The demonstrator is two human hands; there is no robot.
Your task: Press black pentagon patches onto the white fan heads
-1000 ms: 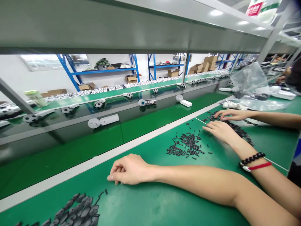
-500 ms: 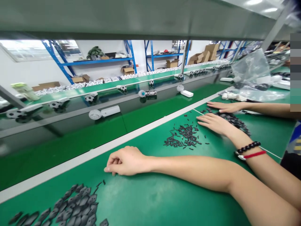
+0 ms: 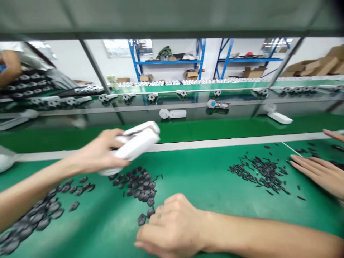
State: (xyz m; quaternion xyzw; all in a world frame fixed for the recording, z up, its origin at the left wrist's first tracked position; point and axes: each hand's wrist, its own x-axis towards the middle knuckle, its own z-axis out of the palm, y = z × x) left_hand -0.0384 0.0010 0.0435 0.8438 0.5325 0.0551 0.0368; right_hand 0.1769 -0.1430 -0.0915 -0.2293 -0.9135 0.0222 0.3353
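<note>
My left hand [image 3: 103,150] is closed around a white plastic housing [image 3: 138,143], slightly blurred, raised over the green bench [image 3: 199,182]. A rounded white part shows beneath my fingers. Below it lies a pile of small dark pentagon-shaped pieces [image 3: 139,184]. My right hand [image 3: 174,227] rests low on the bench with curled fingers, beside two loose pentagons [image 3: 142,219] at the pile's near end. Its fingertips are turned away, hiding whatever may be in them. More dark pieces [image 3: 40,215] spread under my left forearm.
A heap of thin black strips [image 3: 263,172] lies to the right, beside another person's hand [image 3: 319,172]. Beyond the pale bench edge [image 3: 193,143], a conveyor carries white housings [image 3: 177,114] and football-patterned units [image 3: 153,96]. Another person's arm [image 3: 10,66] shows at far left.
The view has swung left. My left hand has come into sight with the white housing. My right hand has moved to the near side of the pentagon pile.
</note>
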